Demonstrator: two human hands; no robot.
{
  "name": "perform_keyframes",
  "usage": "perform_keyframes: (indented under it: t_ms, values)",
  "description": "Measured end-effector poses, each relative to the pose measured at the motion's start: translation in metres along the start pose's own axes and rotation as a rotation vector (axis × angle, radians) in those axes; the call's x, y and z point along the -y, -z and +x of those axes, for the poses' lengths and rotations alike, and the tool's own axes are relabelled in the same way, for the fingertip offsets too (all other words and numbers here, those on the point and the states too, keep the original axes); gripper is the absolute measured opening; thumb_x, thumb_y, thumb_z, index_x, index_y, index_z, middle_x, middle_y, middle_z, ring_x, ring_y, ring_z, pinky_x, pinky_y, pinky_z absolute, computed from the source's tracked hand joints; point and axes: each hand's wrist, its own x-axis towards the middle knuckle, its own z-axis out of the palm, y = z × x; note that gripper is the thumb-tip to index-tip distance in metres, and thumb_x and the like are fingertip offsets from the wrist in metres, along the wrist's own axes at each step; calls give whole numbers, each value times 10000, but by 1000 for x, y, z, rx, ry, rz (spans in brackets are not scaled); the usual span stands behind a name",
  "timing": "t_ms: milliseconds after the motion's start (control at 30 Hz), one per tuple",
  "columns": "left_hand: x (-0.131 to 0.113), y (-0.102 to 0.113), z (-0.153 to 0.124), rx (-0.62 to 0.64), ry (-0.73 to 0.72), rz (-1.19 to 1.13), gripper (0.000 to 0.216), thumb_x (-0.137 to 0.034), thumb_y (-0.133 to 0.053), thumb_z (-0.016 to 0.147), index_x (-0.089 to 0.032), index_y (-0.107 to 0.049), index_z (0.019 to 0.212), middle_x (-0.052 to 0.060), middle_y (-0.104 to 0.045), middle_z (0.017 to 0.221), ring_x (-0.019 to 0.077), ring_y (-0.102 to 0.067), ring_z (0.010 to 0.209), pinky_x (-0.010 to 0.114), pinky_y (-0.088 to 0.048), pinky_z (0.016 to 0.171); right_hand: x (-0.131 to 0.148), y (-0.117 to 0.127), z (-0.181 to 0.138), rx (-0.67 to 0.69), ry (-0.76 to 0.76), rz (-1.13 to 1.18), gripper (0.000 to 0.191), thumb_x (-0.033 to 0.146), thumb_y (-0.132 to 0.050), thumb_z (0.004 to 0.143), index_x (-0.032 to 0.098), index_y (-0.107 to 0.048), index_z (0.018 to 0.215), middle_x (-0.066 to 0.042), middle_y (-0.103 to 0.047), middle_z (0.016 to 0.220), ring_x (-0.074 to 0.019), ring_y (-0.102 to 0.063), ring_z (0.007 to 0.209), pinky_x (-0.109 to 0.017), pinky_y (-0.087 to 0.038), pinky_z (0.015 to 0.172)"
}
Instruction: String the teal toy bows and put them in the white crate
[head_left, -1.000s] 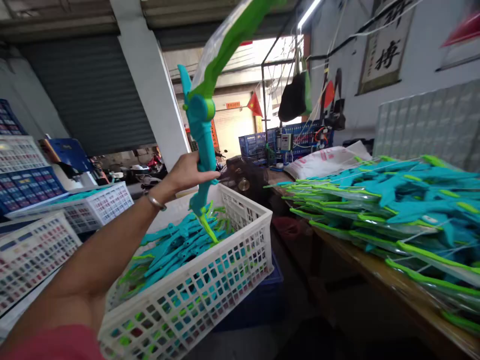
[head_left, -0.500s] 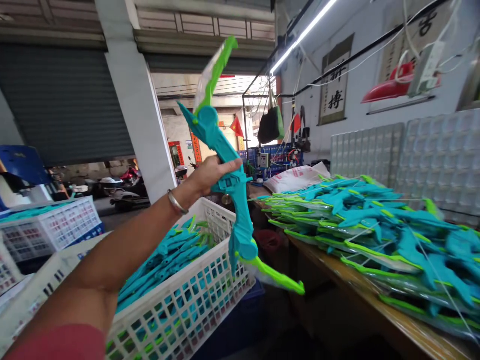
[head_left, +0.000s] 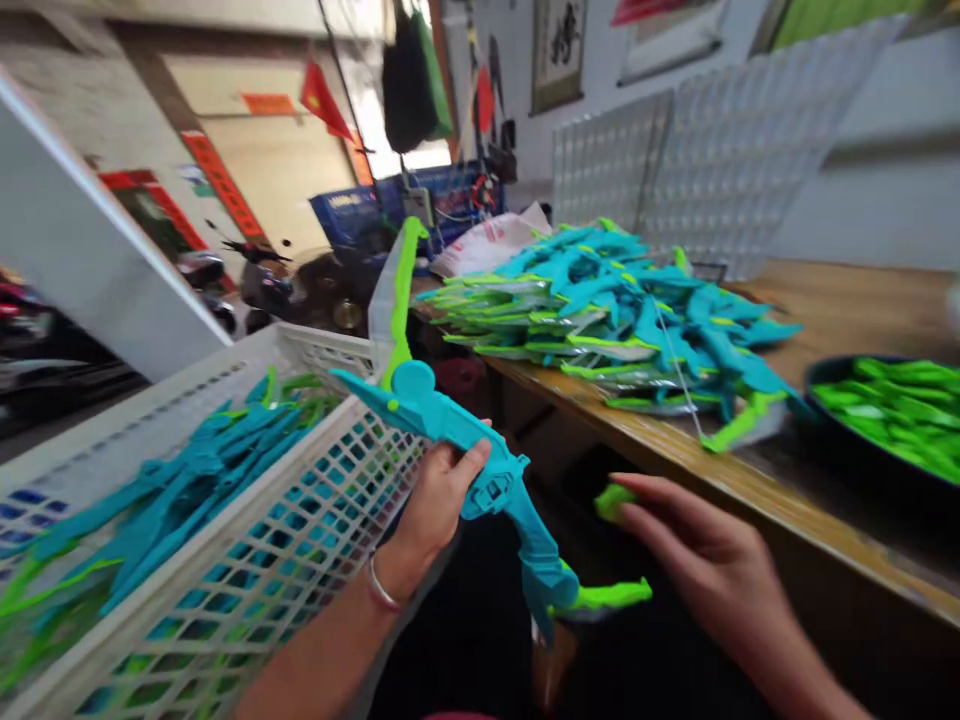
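My left hand is closed round the teal grip of a toy bow with lime-green limbs, held low between the basket and the table. The upper limb points up, the lower one runs right at knee height. My right hand is just right of the bow, fingers pinched on a small lime-green piece. A white plastic basket at my left holds several more teal and green bows.
A wooden table at the right carries a big pile of bagged bows and a dark tray of green parts. Clear blister trays lean on the wall behind. Blue crates and a dark fan stand at the back.
My left hand has brought the bow down from head height to lap level. My right hand has come into view holding a green piece. The view has tilted down and right.
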Motion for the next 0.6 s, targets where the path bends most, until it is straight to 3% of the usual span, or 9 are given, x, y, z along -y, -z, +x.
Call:
perform_keyframes:
  t_ms: [67, 200, 333, 600]
  values:
    - [30, -10, -15, -16, 35, -6, 487, -474, -763, 864, -169, -717, 1241, 92, -786, 1123, 268, -709, 1087, 400, -507, 1038, -1, -28, -21, 92, -117, 210, 313, 478, -767, 855, 214, -772, 1022, -56, -752, 893, -179, -729, 759, -250, -607, 673]
    - [61, -15, -38, -45, 146, -67, 522, -491, -723, 905, -189, -666, 1327, 97, -766, 1202, 267, -700, 1114, 404, -509, 1035, -15, -72, -47, 50, -257, 399, 227, 401, -780, 856, 214, -753, 982, -28, -723, 863, -148, -701, 722, -237, -594, 667]
    - [69, -13, -53, -55, 220, -100, 567, -504, -722, 908, -190, -627, 1371, 118, -746, 1247, 281, -697, 1128, 426, -509, 1044, -34, -78, -64, 81, -272, 322, 177, 375, -743, 897, 225, -762, 990, -30, -733, 891, -168, -708, 786, -271, -596, 719]
    - [75, -16, -63, -26, 253, -96, 543, -459, -685, 949, -206, -578, 1418, 107, -744, 1247, 280, -693, 1140, 448, -521, 1030, -30, -77, -66, 43, -29, 63, 43, 243, -683, 945, 235, -722, 963, 4, -716, 893, -111, -676, 799, -188, -539, 714]
